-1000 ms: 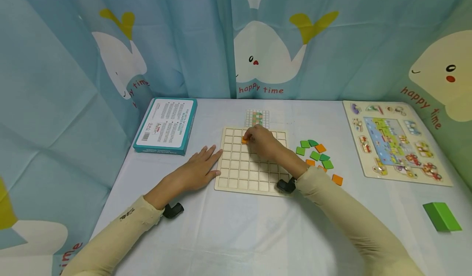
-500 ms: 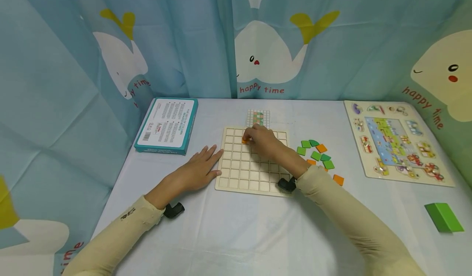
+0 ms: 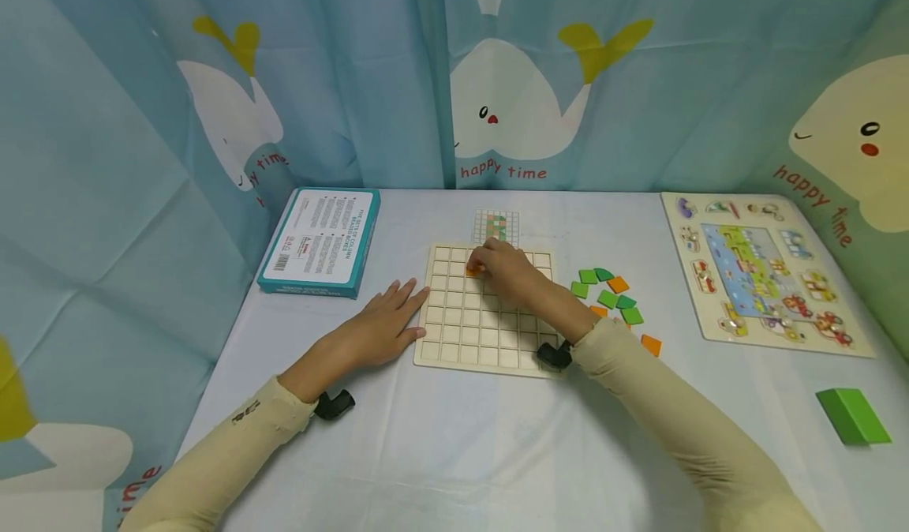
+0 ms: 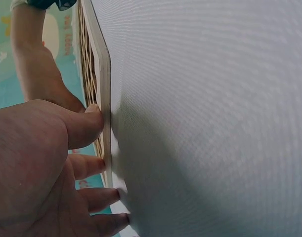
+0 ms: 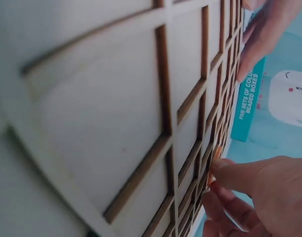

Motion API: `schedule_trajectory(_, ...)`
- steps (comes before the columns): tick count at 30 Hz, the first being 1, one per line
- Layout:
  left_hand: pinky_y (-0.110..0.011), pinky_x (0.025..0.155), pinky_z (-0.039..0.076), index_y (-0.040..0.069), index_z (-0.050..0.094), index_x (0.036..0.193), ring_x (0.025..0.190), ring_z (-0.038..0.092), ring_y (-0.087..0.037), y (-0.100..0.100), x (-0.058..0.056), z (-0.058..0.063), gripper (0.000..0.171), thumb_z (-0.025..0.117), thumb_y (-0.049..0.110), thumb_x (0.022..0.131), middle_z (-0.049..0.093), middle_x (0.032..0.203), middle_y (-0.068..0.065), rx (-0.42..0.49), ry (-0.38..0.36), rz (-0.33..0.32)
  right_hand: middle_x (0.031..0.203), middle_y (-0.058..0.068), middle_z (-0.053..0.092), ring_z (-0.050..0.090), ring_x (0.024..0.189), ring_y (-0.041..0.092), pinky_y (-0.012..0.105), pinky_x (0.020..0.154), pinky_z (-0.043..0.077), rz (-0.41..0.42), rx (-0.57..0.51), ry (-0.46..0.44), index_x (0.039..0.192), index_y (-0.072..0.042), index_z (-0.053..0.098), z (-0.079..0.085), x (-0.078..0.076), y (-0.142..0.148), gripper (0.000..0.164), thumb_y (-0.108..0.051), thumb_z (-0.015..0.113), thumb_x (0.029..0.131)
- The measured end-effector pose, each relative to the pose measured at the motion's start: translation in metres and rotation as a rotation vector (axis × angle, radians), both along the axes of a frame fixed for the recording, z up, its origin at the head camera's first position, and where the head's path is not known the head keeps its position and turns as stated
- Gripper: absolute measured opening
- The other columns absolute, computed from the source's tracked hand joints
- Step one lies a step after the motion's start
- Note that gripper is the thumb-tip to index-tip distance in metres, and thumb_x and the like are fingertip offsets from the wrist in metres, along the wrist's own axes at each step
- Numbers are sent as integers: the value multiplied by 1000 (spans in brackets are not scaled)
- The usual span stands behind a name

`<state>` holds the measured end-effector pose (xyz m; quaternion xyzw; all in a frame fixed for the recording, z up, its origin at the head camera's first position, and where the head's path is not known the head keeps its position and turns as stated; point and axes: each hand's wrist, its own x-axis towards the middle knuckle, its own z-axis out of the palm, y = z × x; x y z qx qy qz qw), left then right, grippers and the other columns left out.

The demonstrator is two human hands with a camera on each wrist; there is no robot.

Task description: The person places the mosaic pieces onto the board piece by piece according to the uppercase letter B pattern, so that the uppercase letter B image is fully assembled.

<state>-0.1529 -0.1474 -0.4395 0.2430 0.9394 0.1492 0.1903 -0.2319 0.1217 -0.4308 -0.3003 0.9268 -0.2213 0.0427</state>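
Two bare hands work at a gridded wooden board [image 3: 460, 335] on a white cloth [image 3: 454, 445], the right hand [image 3: 510, 273] pinching an orange tile [image 3: 472, 272] between thumb and finger. The tile is at the board's third column from the left, second row from the far edge; whether it lies flat in its square cannot be told behind the fingers. At the board's left side, the left hand [image 3: 386, 323] lies with fingers spread apart, gripping nothing, its thumb and forefinger touching the edge. Just beyond the far edge sits a small card [image 3: 496, 226] printed with a grid and a green-and-orange pattern, its near side close to the right hand's knuckles. Loose green tiles [image 3: 607, 300] and orange tiles [image 3: 618, 284] are scattered to the board's right, some green ones with a curved side and one orange one partly hidden by the right sleeve [image 3: 660, 398]. A teal box [image 3: 323, 240] reading "Five Sets of Column Beaded Boxes" lies at far left, well apart from a picture puzzle [image 3: 738, 271] at far right, with a green block [image 3: 853, 417] nearer the person. Behind it all hangs a blue curtain [image 3: 398, 82] with white whales and the words "happy time."
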Motion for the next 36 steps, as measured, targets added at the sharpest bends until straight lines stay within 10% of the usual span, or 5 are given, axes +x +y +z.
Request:
schedule_trajectory(8, -61, 129, 17, 13, 19, 170, 162, 8, -43, -1, 0, 0, 71, 49, 41, 112, 12, 176, -18, 13, 3, 0, 129, 23, 58, 60, 116, 38, 52, 99, 54, -67, -149, -168, 132, 2, 65, 11, 4, 38, 28, -7, 65, 105)
schedule_trajectory(20, -61, 129, 17, 13, 19, 170, 163, 7, -42, -2, -1, -1, 72, 49, 42, 112, 11, 176, -18, 3, -4, -3, 136, 26, 57, 61, 122, 45, 60, 98, 55, -363, -166, -159, 141, 3, 58, 26, 31, 136, 44, -27, 63, 108)
schedule_trajectory(36, -61, 129, 16, 13, 20, 170, 163, 7, -42, -3, 0, -2, 71, 49, 42, 112, 12, 176, -17, 17, 4, -4, 148, 33, 47, 48, 131, 50, 69, 112, 39, -330, -60, -256, 145, 4, 55, -2, 25, 177, 44, -12, 65, 106)
